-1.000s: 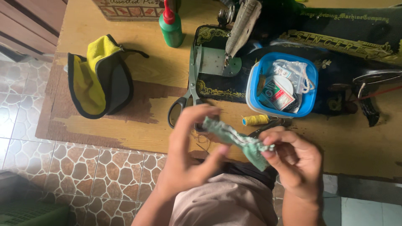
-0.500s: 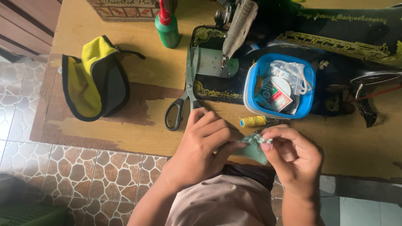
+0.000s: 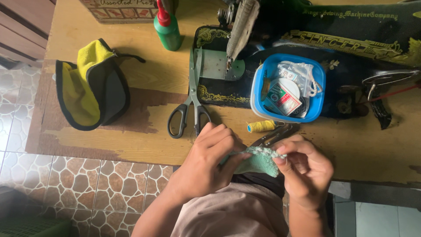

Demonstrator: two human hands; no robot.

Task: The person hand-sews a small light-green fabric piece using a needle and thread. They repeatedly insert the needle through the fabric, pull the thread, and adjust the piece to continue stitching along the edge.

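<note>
Step in hand, as judged: hand-work on teal cloth piece (image 3: 256,161), held just below yellow thread spool (image 3: 260,126) at table (image 3: 131,145) edge. Left hand (image 3: 210,164) grip closed on cloth; right hand (image 3: 305,169) fingertips pinch its edge. Next move likely needs steady pinch, cloth kept taut.

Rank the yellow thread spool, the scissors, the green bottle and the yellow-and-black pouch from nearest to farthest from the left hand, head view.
From the left hand:
1. Yellow thread spool, just up and right of the knuckles; the scissors handles, up-left, are too close to call against it.
2. Yellow-and-black pouch, far left on the table.
3. Green bottle, at the table's back edge.
</note>
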